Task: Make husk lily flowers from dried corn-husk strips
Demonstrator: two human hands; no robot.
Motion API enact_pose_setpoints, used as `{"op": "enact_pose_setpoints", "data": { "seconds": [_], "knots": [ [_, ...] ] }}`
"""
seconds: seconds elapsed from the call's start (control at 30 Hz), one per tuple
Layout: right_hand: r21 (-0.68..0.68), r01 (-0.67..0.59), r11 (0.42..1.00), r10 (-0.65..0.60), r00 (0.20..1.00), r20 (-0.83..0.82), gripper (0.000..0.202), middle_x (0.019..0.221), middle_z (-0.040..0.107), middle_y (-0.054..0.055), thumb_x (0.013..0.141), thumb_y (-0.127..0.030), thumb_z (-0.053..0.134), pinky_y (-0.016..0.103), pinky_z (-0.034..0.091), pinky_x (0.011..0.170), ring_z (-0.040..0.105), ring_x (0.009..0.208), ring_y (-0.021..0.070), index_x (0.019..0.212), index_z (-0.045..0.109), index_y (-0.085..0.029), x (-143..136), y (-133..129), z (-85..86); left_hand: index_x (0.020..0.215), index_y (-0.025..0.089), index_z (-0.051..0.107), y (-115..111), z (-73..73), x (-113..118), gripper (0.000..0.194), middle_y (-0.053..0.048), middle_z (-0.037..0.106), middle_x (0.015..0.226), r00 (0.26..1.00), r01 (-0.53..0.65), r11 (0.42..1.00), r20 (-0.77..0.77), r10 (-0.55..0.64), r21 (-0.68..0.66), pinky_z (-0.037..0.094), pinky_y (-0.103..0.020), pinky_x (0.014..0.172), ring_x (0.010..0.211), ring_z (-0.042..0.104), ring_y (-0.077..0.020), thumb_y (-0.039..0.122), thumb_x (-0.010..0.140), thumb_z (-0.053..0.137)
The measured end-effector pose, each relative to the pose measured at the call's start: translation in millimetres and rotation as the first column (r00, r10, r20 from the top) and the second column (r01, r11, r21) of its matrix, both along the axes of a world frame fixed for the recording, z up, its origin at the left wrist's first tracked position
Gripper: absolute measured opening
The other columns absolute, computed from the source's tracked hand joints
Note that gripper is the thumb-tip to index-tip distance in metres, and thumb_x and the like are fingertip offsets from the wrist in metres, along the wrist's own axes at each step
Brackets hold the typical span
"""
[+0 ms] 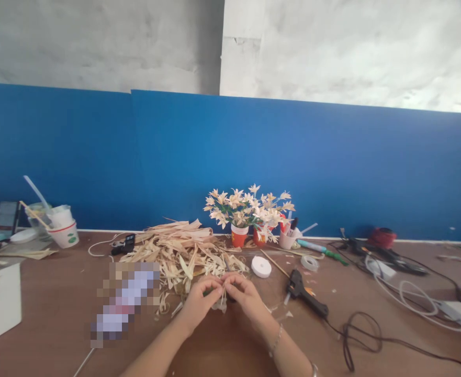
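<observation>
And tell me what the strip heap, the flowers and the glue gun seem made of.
Strip heap: probably dried plant husk, matte, judging by its tan, curling, papery strips.
Flowers: perhaps the same husk, given their similar pale, matte petals; the picture can't settle it.
Glue gun: likely hard plastic, smooth, from its moulded-looking black body.

Beyond the right hand (248, 297) stands a partition (230, 146); well to that hand's right lies a white cable (413, 311).

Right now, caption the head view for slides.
Left hand and right hand pinch a pale piece before dried husks and flowers.
</observation>
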State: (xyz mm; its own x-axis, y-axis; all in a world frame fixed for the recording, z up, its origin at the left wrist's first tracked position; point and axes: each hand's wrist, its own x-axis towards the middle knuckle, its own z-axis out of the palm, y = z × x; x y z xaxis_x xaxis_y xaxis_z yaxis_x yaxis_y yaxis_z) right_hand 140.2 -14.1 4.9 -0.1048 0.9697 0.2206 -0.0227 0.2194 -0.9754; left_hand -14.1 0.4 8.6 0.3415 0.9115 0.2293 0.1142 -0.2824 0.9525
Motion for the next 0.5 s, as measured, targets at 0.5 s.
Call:
{"op": "enact_pose_setpoints", "data": {
  "seconds": [0.5],
  "knots": [
    [0.098,0.088,0.991,-0.091,0.995,0.029,0.029,0.097,0.055,0.006,0.077,-0.045,0.059,0.027,0.042,0.075,0.052,0.084,0.0176,0.067,0.059,-0.018,-5.5,-5.0,0.5,0.052,0.018,0.056,8.2,-16.4,1.2,0.014,-0.006,0.064,0.088,0.961,-0.225,0.965,-0.131,0.242,0.133,0.041,-0.036,0.087,0.091,0.057,-0.0210,0.016,0.066,0.055]
  ]
}}
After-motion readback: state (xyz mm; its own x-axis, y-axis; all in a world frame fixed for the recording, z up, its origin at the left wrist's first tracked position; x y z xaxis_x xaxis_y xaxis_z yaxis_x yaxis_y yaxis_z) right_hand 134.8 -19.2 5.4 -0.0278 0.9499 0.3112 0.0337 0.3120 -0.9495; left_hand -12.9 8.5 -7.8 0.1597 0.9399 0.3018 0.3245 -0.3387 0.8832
